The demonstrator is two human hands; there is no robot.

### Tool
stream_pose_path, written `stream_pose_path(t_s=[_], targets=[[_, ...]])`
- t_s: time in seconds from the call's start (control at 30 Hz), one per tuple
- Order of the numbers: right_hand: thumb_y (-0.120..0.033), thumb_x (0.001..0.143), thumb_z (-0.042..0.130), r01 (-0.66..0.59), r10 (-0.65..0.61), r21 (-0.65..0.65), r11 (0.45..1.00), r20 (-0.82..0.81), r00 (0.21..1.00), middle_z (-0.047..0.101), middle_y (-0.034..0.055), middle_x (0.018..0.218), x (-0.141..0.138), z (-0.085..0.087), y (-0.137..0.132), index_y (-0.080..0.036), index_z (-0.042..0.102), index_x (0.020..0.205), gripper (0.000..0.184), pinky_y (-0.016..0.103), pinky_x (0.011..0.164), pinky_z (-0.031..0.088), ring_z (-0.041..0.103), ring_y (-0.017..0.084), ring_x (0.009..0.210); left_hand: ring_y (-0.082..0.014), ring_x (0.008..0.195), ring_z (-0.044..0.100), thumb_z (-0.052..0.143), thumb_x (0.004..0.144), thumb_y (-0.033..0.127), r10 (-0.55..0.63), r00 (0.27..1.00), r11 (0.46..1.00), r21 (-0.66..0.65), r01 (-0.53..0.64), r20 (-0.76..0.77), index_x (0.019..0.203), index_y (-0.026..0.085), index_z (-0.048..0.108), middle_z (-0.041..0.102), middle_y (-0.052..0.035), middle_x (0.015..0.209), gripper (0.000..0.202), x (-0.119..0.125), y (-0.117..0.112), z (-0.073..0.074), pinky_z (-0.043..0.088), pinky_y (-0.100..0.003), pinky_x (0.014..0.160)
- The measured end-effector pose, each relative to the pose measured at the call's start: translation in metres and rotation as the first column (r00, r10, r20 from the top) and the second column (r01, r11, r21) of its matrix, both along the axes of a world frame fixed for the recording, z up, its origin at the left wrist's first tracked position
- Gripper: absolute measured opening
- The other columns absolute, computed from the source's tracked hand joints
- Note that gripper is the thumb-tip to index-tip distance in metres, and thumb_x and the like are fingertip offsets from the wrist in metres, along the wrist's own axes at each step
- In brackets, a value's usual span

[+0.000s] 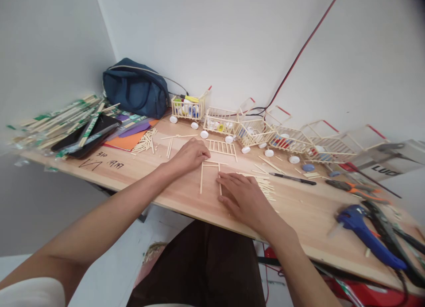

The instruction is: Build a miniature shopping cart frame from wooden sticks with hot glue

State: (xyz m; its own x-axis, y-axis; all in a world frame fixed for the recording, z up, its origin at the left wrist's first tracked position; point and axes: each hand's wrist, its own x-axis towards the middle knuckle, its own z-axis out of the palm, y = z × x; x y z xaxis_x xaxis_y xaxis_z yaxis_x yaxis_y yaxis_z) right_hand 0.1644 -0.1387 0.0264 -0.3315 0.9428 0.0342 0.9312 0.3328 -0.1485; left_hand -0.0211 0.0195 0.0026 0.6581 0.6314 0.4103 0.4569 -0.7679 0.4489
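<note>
A small frame of thin wooden sticks [201, 180] lies flat on the table in front of me, two long sticks joined by short crosspieces at the far end. My left hand [192, 155] is closed in a pinch at its far left corner, on the end of a crosspiece; the fingertips partly hide that spot. Against the frame's right-hand stick rests my right hand [244, 196], with fingers and thumb steadying it from the side. Just beyond, a ladder-like stick panel [222, 147] lies flat. Loose cut sticks [266, 187] are partly covered by my right hand.
Several miniature stick shopping carts [254, 132] with white wheels line the wall. At left are a blue bag [136, 87], wrapped chopsticks [66, 121] and a short-stick pile [145, 141]. A pen [292, 178], pliers [355, 187] and a blue glue gun [368, 236] lie right.
</note>
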Motion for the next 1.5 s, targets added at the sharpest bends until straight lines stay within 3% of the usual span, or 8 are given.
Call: stream_pose_path(t_s=[0.2,0.37,0.57,0.8,1.27,1.4,1.5], targets=[[-0.031,0.096,0.052,0.003,0.001,0.059,0.998,-0.067,0.998,0.059,0.012,0.142,0.004,-0.002,-0.006,-0.019,0.06,0.131,0.038,0.049,0.103,0.036,0.052,0.029,0.13,-0.0203,0.084,0.059,0.06,0.082,0.012,-0.029,0.994,0.999,0.027,0.032,-0.107,0.075,0.015,0.073,0.071,-0.0065,0.081,0.015,0.005,-0.001,0.002,0.039,-0.036,0.086],[-0.028,0.096,0.05,0.083,-0.063,0.126,0.989,-0.154,0.986,0.07,0.0116,0.123,0.012,-0.009,-0.007,-0.018,0.063,0.122,0.031,0.045,0.094,0.04,0.062,0.028,0.112,-0.0203,0.085,0.058,0.059,0.08,0.009,-0.035,0.988,0.998,0.037,0.041,-0.152,0.073,0.015,0.068,0.069,-0.0064,0.081,0.013,0.009,-0.001,0.004,0.039,-0.034,0.085],[-0.03,0.098,0.049,0.2,-0.146,0.207,0.958,-0.249,0.957,0.073,0.0103,0.114,0.015,-0.022,-0.003,-0.019,0.066,0.114,0.026,0.042,0.091,0.042,0.065,0.026,0.105,-0.0216,0.085,0.054,0.057,0.082,0.008,0.0,0.972,0.997,0.079,0.019,-0.235,0.075,0.015,0.064,0.067,-0.0073,0.082,0.012,0.013,-0.006,0.008,0.039,-0.032,0.079],[-0.028,0.096,0.052,0.222,-0.154,0.236,0.946,-0.275,0.949,0.074,0.0085,0.108,0.013,-0.024,0.0,-0.019,0.068,0.111,0.024,0.041,0.086,0.042,0.066,0.026,0.1,-0.0239,0.089,0.053,0.055,0.087,0.011,0.043,0.953,0.991,0.133,-0.002,-0.3,0.081,0.014,0.064,0.068,-0.0095,0.09,0.011,0.016,-0.007,0.002,0.038,-0.034,0.078],[-0.031,0.094,0.051,0.305,-0.208,0.227,0.925,-0.371,0.905,0.075,0.0093,0.106,0.017,-0.025,0.004,-0.018,0.069,0.109,0.027,0.04,0.087,0.046,0.068,0.024,0.097,-0.0244,0.087,0.053,0.053,0.088,0.012,0.057,0.967,0.996,0.085,-0.037,-0.249,0.081,0.016,0.063,0.069,-0.0082,0.084,0.013,0.013,-0.01,0.0,0.037,-0.034,0.075],[-0.027,0.094,0.049,0.351,-0.252,0.194,0.916,-0.403,0.88,0.074,0.0104,0.107,0.02,-0.019,0.018,-0.016,0.068,0.112,0.028,0.037,0.088,0.046,0.067,0.023,0.099,-0.0242,0.085,0.053,0.055,0.087,0.013,0.044,0.974,0.997,0.07,-0.029,-0.221,0.079,0.016,0.063,0.068,-0.0074,0.081,0.011,0.013,-0.006,-0.004,0.036,-0.034,0.073],[-0.024,0.093,0.051,0.321,-0.247,0.171,0.931,-0.353,0.903,0.072,0.0099,0.1,0.022,-0.016,0.037,-0.016,0.068,0.113,0.028,0.034,0.083,0.046,0.065,0.022,0.09,-0.0239,0.085,0.053,0.056,0.085,0.013,0.042,0.978,0.998,0.062,-0.03,-0.204,0.079,0.016,0.063,0.068,-0.0072,0.08,0.01,0.012,-0.005,-0.005,0.036,-0.033,0.073]])
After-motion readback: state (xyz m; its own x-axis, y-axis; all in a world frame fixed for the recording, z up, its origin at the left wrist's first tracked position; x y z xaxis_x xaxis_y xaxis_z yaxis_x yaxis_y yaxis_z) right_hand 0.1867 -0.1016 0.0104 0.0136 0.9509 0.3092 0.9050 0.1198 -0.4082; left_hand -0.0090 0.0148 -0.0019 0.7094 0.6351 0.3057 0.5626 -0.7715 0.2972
